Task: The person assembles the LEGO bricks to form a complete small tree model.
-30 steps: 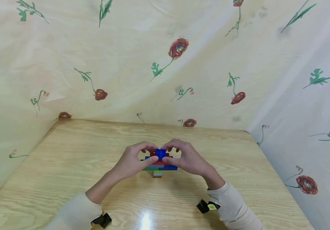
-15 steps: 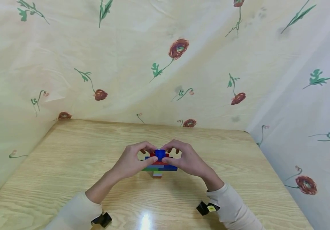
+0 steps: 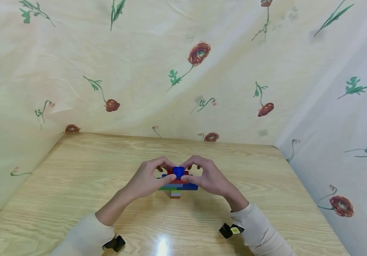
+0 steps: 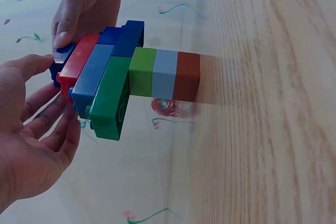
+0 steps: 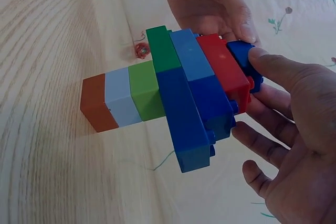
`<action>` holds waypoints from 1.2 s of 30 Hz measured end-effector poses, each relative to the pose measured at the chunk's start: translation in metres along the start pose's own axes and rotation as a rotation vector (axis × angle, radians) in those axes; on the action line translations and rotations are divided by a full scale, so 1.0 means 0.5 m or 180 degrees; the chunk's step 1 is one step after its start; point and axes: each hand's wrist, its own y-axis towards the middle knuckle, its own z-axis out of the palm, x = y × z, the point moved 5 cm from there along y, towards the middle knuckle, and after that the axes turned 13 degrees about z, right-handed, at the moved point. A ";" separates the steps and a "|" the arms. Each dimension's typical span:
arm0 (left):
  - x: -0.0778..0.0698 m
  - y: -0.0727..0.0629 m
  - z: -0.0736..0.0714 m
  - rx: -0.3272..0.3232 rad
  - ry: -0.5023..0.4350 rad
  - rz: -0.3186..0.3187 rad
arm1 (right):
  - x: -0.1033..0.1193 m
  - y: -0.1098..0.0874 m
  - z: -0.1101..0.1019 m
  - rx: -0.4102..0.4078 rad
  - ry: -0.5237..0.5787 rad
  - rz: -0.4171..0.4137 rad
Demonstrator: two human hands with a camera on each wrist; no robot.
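A tree-shaped stack of toy building bricks stands upright on the wooden table. Its stem is an orange-brown brick (image 5: 98, 103), a pale grey-blue brick (image 4: 165, 74) and a lime green brick (image 4: 142, 72). Above the stem, a green brick (image 4: 109, 98) lies beside a long dark blue brick (image 5: 184, 116). Over these come a light blue brick (image 5: 192, 56) beside another dark blue one, then a red brick (image 5: 223, 66). A small blue brick (image 3: 179, 172) tops the stack. My left hand (image 3: 145, 179) and right hand (image 3: 211, 177) pinch it from both sides, thumbs on the near face.
The wood-grained table (image 3: 106, 153) extends around the stack. Cream sheets (image 3: 145, 71) with printed red flowers hang behind it and at both sides. Black wrist devices (image 3: 114, 244) sit at the cuffs of the light sleeves (image 3: 260, 229).
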 end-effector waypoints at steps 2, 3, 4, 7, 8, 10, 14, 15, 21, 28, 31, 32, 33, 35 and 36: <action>-0.001 0.001 0.000 0.0004 -0.0018 -0.0001 | -0.002 0.001 0.001 0.0012 0.0015 -0.0017; 0.000 0.001 -0.001 0.0007 -0.0027 -0.0006 | -0.003 0.001 0.001 0.0016 0.0028 -0.0016; 0.000 0.002 -0.001 0.0008 -0.0037 -0.0012 | -0.004 0.001 0.002 0.0018 0.0039 -0.0016; 0.000 0.002 -0.002 0.0021 -0.0065 -0.0026 | -0.008 0.000 0.005 0.0000 0.0083 -0.0026; 0.000 0.002 -0.002 0.0027 -0.0077 -0.0029 | -0.008 0.000 0.006 -0.0012 0.0093 -0.0037; 0.000 0.002 -0.002 0.0043 -0.0098 -0.0043 | -0.009 -0.002 0.008 -0.0036 0.0109 -0.0080; 0.000 0.002 -0.002 0.0080 -0.0132 -0.0078 | -0.009 -0.003 0.010 -0.0097 0.0095 -0.0177; 0.000 0.002 -0.002 0.0088 -0.0141 -0.0093 | -0.008 -0.003 0.009 -0.0110 0.0091 -0.0200; -0.003 0.000 0.000 0.0131 -0.0106 -0.0144 | -0.008 -0.009 0.007 -0.0167 0.0020 -0.0189; 0.002 -0.001 0.001 0.0028 -0.0112 -0.0249 | -0.018 -0.006 0.013 -0.0160 0.0162 -0.0027; 0.008 0.003 -0.001 -0.0061 -0.0051 -0.0312 | -0.022 -0.003 0.016 -0.0270 0.0209 -0.0076; 0.011 0.005 -0.001 -0.0102 -0.0026 -0.0329 | -0.024 -0.002 0.016 -0.0330 0.0232 -0.0099; 0.013 0.007 -0.001 -0.0148 -0.0004 -0.0332 | -0.028 -0.001 0.018 -0.0389 0.0262 -0.0105; 0.019 0.010 -0.001 -0.0226 0.0045 -0.0338 | -0.035 0.001 0.020 -0.0493 0.0359 -0.0099; 0.022 0.012 -0.001 -0.0261 0.0053 -0.0330 | -0.040 0.002 0.021 -0.0536 0.0412 -0.0085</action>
